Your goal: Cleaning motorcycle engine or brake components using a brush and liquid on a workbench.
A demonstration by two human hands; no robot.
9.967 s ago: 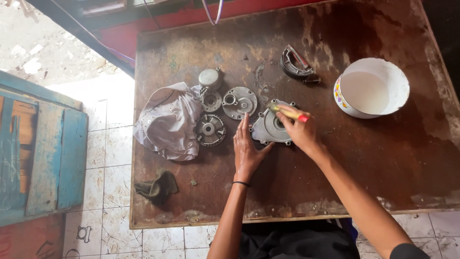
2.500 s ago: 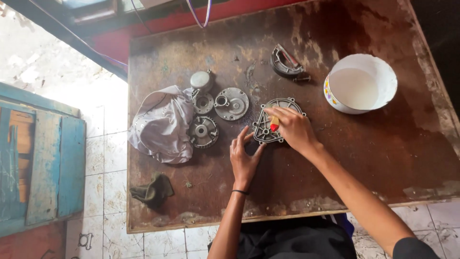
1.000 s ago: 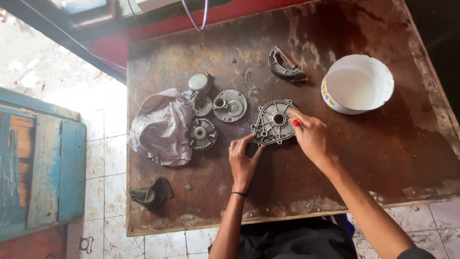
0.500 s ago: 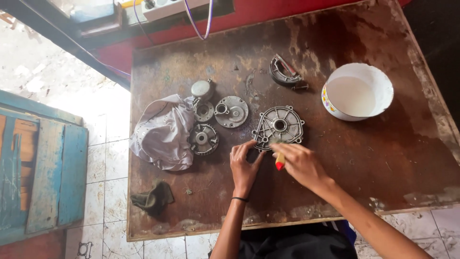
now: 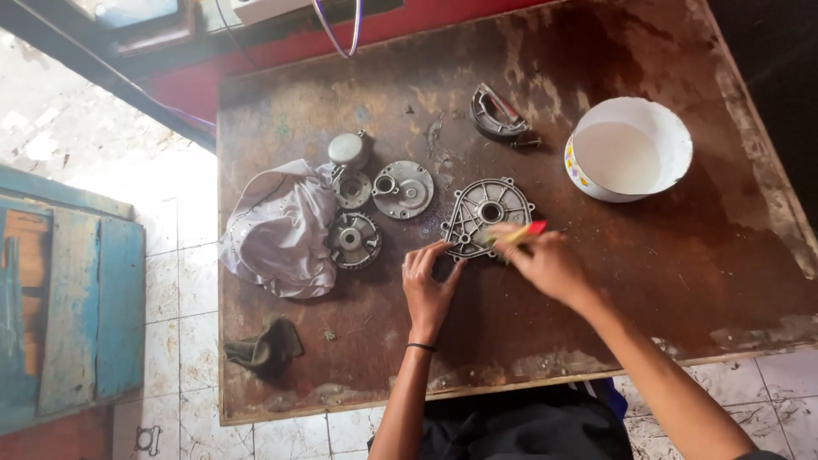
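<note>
Hands (image 5: 430, 285) steady ribbed grey metal cover (image 5: 487, 215); red-tipped brush (image 5: 521, 232) scrubs.

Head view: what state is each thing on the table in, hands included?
Metal cover plate: flat on the table, ribbed side up.
Left hand: fingers touching the plate's near edge.
Right hand: closed on a red-tipped brush, its end on the plate.
White bowl: upright, pale inside.
Grey cloth: crumpled.
Dark rag: bunched near the table edge.
Three round metal parts: lying flat, apart.

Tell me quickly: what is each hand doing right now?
Left hand: open, fingertips resting on the edge of the grey metal cover.
Right hand: closed on a red-tipped brush, over the cover.
</note>
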